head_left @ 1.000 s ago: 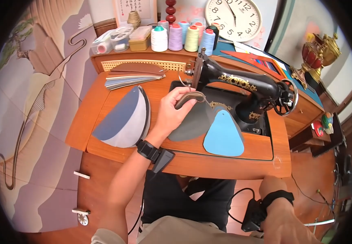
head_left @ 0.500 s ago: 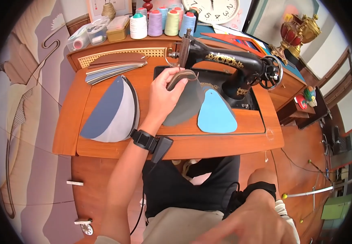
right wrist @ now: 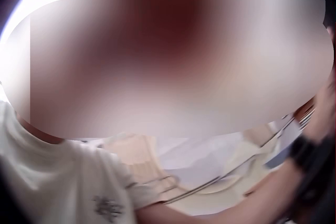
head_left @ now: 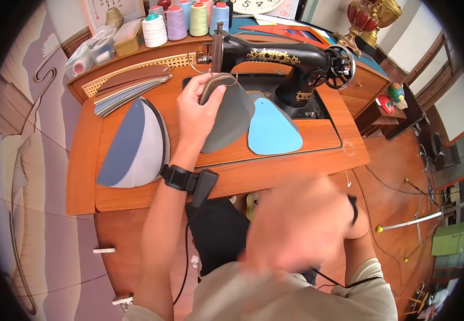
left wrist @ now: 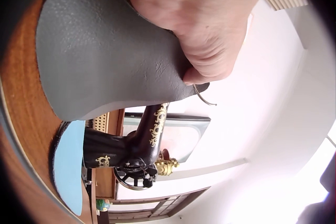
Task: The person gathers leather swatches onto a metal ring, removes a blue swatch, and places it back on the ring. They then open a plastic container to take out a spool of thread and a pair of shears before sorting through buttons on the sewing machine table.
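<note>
My left hand pinches the narrow end of a dark grey leather piece between thumb and fingers, in front of the sewing machine. The wide part of this piece hangs down over the tabletop. In the left wrist view a thin curved strand sticks out beside the thumb. To the right lies a light blue piece with a small hole near its narrow tip. My right hand is raised before the torso, strongly blurred; how its fingers lie cannot be told.
A blue and pale grey half-round piece lies left on the wooden table, with layered strips behind it. Thread spools and plastic boxes line the back shelf. A black cable runs beside my left arm.
My right hand has come up and leftward from the lower right to before the torso. The left hand keeps its hold on the grey leather piece. The head view has shifted downward and right.
</note>
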Demonstrator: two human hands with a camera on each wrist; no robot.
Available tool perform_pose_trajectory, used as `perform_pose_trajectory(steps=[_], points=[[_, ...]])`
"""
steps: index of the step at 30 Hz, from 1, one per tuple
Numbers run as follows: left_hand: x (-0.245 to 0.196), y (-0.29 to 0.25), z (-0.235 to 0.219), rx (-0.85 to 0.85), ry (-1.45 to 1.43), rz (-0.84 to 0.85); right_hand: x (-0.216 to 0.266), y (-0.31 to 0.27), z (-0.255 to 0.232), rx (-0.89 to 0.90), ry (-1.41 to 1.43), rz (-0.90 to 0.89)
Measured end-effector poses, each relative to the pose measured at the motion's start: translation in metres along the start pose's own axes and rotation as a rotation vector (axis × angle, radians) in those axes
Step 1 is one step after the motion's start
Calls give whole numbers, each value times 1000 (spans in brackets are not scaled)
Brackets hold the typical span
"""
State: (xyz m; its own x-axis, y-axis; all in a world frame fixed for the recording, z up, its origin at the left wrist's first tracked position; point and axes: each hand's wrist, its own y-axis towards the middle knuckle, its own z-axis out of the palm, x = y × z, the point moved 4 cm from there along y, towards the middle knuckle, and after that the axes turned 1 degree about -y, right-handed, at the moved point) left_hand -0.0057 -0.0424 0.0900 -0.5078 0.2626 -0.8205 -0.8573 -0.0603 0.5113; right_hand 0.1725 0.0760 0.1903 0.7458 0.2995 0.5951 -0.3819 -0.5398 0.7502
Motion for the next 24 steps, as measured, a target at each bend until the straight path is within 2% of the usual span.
perform_pose_trajectory(steps=[1, 2, 3, 4, 5, 6, 8, 9, 11, 13, 15, 17, 18, 20, 24], points=[[2, -2, -1, -10, -3, -2, 0, 10, -21, 159, -281, 205], [3, -1, -2, 2, 4, -6, -15, 7, -42, 158, -354, 268], [4, 1, -3, 13, 15, -6, -33, 0, -65, 135, -407, 491], [3, 1, -3, 5, 33, 18, -52, -5, -88, 108, -444, 593], [2, 2, -4, -2, 46, 24, -67, -8, -110, 77, -414, 855], [1, 2, -4, 1, 72, 27, -92, -19, -136, 82, -410, 868], [2, 1, -3, 19, 109, 29, -129, -32, -173, 231, -594, 924], [5, 2, -4, 16, 121, 24, -150, -40, -186, 213, -594, 911], [4, 1, -2, 30, 145, 20, -186, -55, -197, 325, -789, 763], [4, -1, -2, 16, 137, -56, -207, -59, -192, 384, -807, 852], [6, -2, -4, 44, 150, -40, -212, -58, -191, 307, -741, 864], [8, -3, -5, 41, 163, -52, -213, -62, -191, 392, -569, 1057], [9, -3, -4, 27, 118, -28, -214, -68, -190, 387, -558, 1064], [8, -3, -3, 37, 149, -32, -207, -69, -191, 257, -685, 805], [4, -4, 0, 34, 183, -45, -207, -71, -188, 258, -727, 776]])
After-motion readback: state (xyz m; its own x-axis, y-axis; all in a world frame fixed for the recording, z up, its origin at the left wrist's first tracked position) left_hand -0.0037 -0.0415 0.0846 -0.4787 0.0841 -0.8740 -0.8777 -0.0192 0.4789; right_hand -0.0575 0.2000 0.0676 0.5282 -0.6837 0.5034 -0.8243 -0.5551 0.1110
